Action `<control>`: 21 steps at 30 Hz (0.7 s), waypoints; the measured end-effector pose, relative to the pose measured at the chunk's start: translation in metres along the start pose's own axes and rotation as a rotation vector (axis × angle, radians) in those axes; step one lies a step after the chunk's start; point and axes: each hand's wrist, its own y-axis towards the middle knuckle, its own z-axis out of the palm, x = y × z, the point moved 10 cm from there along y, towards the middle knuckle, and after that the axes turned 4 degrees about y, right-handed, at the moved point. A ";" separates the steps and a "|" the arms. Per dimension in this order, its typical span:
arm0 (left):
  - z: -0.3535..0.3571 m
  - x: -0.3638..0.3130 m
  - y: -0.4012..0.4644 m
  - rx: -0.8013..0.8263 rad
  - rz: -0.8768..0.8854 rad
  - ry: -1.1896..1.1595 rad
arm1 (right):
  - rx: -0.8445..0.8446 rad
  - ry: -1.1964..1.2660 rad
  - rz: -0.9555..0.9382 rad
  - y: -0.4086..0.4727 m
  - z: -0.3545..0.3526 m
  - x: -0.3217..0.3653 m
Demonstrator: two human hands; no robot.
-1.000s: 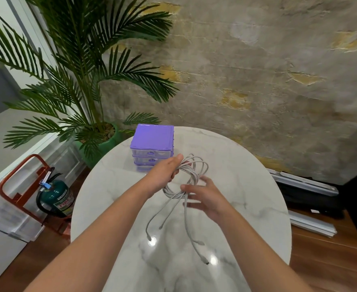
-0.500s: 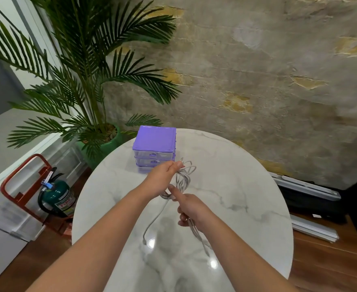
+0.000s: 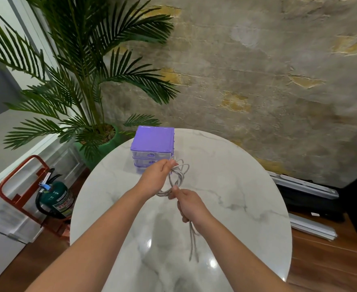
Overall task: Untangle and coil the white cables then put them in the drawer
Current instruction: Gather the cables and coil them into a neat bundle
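A bundle of white cables (image 3: 178, 175) hangs in loops above the round marble table (image 3: 236, 186). My left hand (image 3: 155, 178) grips the loops at their left side, just in front of the purple drawer unit (image 3: 153, 140). My right hand (image 3: 189, 204) grips the cables below the loops, and the loose ends (image 3: 192, 243) trail down from it toward the table's near part. The drawer unit's clear drawers are partly hidden by my left hand; those that show look closed.
A potted palm (image 3: 101, 135) stands behind the table at the left. A green fire extinguisher (image 3: 56, 198) in a red stand sits on the floor at left. Metal rails (image 3: 308, 188) lie along the stone wall at right.
My right hand has closed round the hanging cables and slid down them toward me, gathering the loose tails into one strand. The loops have tightened beside my left hand.
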 end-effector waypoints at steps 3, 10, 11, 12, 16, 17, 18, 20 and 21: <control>-0.002 0.008 0.004 -0.009 -0.023 0.006 | -0.134 -0.069 -0.181 -0.005 -0.008 0.019; -0.028 0.016 0.012 -0.111 -0.067 -0.098 | -0.188 -0.312 -0.320 -0.033 0.000 0.002; -0.032 0.016 0.014 -0.119 -0.075 -0.111 | -0.179 -0.382 -0.267 -0.030 -0.002 -0.012; -0.034 0.015 0.016 -0.110 -0.078 -0.128 | -0.158 -0.411 -0.207 -0.027 -0.005 -0.025; -0.020 0.016 0.010 -0.017 -0.146 -0.344 | -0.015 -0.319 -0.078 -0.023 -0.009 -0.045; -0.017 0.019 0.009 -0.002 -0.172 -0.398 | 0.032 -0.273 -0.069 -0.024 -0.007 -0.040; -0.013 0.020 0.007 0.013 -0.190 -0.428 | 0.072 -0.205 -0.068 -0.024 -0.005 -0.033; -0.006 0.022 0.006 0.052 -0.209 -0.459 | 0.024 0.021 -0.113 -0.019 -0.012 -0.009; -0.002 0.021 0.005 0.075 -0.213 -0.470 | -0.020 0.152 -0.143 -0.014 -0.019 0.004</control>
